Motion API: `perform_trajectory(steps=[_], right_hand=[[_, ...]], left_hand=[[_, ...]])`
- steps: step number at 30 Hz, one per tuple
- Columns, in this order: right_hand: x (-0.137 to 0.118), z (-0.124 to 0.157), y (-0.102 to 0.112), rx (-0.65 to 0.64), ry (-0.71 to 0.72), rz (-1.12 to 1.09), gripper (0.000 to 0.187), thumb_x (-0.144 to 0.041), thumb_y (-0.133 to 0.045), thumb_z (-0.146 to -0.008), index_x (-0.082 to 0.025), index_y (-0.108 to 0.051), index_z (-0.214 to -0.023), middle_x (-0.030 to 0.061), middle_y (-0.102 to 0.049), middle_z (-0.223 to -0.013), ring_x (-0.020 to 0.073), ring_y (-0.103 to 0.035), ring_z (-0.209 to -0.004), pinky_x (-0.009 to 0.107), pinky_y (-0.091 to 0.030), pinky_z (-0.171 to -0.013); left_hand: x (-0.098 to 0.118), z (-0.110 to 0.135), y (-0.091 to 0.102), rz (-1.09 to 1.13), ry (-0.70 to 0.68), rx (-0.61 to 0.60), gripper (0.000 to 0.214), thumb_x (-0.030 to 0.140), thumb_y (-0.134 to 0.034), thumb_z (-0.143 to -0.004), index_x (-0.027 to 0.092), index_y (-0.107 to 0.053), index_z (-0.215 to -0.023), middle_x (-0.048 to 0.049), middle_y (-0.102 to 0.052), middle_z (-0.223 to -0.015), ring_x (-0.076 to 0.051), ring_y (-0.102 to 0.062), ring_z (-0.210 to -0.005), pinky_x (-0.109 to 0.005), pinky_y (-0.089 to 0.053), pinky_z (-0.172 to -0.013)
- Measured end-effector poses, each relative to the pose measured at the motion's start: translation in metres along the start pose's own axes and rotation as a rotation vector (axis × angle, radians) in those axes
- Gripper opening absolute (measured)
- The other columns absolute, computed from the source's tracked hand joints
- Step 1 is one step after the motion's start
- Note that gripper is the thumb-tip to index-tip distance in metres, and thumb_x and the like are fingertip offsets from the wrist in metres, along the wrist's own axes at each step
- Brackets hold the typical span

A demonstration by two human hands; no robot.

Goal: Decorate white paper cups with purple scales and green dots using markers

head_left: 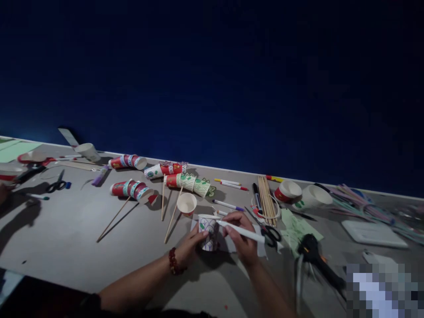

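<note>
A white paper cup [209,236] with purple line drawing and a green leaf print stands tilted in my left hand [190,247], whose fingers wrap its left side. A beaded bracelet [175,261] circles that wrist. My right hand [243,243] grips a white marker pen [243,231], its tip at the upper right of the cup. White paper [228,244] lies under the hands. Just behind the cup is a small open paper cup [187,203]. Black-handled scissors [272,236] rest right of my right hand.
Several decorated stacked-cup figures [188,182] lie along the back, some with wooden sticks [112,221]. Right are a stick bundle [267,198], cups [313,197], green paper [300,227] and a black glue gun [319,258]. Another person's hand [4,193] shows at far left near scissors [57,184].
</note>
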State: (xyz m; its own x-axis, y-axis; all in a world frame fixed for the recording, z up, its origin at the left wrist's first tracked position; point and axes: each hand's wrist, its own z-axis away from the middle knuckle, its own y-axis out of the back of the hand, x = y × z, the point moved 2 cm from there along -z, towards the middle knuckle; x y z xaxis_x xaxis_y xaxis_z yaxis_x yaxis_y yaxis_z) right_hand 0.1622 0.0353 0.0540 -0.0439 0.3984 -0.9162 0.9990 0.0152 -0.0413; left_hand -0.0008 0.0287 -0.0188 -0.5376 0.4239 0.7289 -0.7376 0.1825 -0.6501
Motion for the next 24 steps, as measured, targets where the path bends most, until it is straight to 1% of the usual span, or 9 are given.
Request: perform_trajectory(steps=[3,5,7,12,18,24], right_hand=[[-0.003,0.003,-0.004,-0.015,0.144,0.169,0.006,-0.023,-0.064,-0.09,-0.024,-0.069,-0.093,0.0032,-0.069,-0.08,0.0211,-0.068,-0.074,0.034,-0.057,-0.068],[-0.003,0.006,-0.004,0.028,0.211,0.227,0.009,-0.018,-0.063,-0.088,-0.024,-0.069,-0.091,0.0038,-0.07,-0.081,0.0218,-0.07,-0.077,0.035,-0.059,-0.071],[-0.003,0.009,-0.003,0.068,0.246,0.224,0.011,-0.015,-0.061,-0.087,-0.024,-0.068,-0.089,0.003,-0.069,-0.08,0.0215,-0.07,-0.077,0.035,-0.06,-0.07],[-0.002,0.013,-0.004,0.09,0.262,0.19,0.015,-0.01,-0.059,-0.086,-0.023,-0.065,-0.086,0.0016,-0.068,-0.079,0.0206,-0.07,-0.076,0.034,-0.061,-0.069],[-0.002,0.013,-0.005,0.087,0.281,0.239,0.013,-0.012,-0.059,-0.086,-0.023,-0.066,-0.088,0.0021,-0.069,-0.079,0.0212,-0.07,-0.076,0.035,-0.061,-0.069],[-0.005,0.013,-0.006,0.064,0.275,0.257,0.012,-0.013,-0.058,-0.087,-0.023,-0.066,-0.089,0.0026,-0.069,-0.079,0.0218,-0.069,-0.076,0.037,-0.06,-0.069]], left_hand=[[0.003,0.001,0.001,-0.107,-0.049,0.016,0.079,0.053,-0.085,-0.073,0.021,-0.059,-0.14,-0.0128,-0.069,-0.129,-0.033,-0.061,-0.121,-0.046,-0.045,-0.108],[0.004,0.002,0.003,-0.194,-0.076,0.014,0.082,0.055,-0.087,-0.07,0.019,-0.059,-0.138,-0.0143,-0.067,-0.132,-0.035,-0.059,-0.126,-0.049,-0.042,-0.112],[0.004,0.002,0.004,-0.271,-0.085,0.009,0.086,0.058,-0.089,-0.066,0.018,-0.058,-0.136,-0.0154,-0.067,-0.131,-0.037,-0.058,-0.126,-0.052,-0.042,-0.112],[0.001,0.003,0.007,-0.337,-0.067,-0.027,0.089,0.063,-0.086,-0.068,0.018,-0.053,-0.137,-0.0166,-0.066,-0.133,-0.037,-0.059,-0.125,-0.054,-0.042,-0.112],[0.001,0.005,0.009,-0.364,-0.059,-0.003,0.087,0.061,-0.086,-0.068,0.018,-0.051,-0.135,-0.016,-0.065,-0.131,-0.036,-0.058,-0.125,-0.053,-0.043,-0.111],[0.004,0.006,0.008,-0.382,-0.076,-0.004,0.086,0.061,-0.085,-0.068,0.019,-0.05,-0.134,-0.0153,-0.064,-0.132,-0.036,-0.056,-0.126,-0.052,-0.04,-0.113]])
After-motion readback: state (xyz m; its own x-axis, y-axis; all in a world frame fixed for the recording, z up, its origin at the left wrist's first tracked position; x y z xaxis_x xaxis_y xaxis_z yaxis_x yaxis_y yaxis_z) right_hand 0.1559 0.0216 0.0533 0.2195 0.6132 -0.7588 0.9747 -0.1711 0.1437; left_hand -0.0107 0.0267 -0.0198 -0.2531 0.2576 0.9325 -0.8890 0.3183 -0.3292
